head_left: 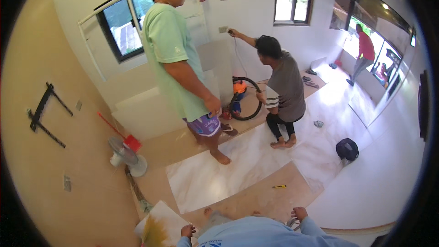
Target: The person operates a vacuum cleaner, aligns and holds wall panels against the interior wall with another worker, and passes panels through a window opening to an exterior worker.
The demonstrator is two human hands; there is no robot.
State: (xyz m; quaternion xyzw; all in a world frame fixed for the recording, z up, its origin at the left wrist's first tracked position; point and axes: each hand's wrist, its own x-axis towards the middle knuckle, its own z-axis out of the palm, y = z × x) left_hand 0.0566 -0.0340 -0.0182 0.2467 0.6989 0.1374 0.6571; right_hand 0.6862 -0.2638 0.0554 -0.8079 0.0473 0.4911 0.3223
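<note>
As left hand (187, 231) sits near left by white sheet (171, 217), right hand (299, 213) near right | fingers curled, cannot tell if gripping | cutter (280, 186) farther off on bare floor (249, 194) | marbled sheets (219, 178) likely mid-lay; taking cutter next would call for forward reach

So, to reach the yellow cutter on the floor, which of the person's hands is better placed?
Probably the right hand: it appears nearer to the yellow cutter, while the left hand is well off to the left.

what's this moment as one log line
left hand: near yellow bristles; right hand: grip unclear; utility knife: on floor; crouching person: reaching toward wall outlet
</note>
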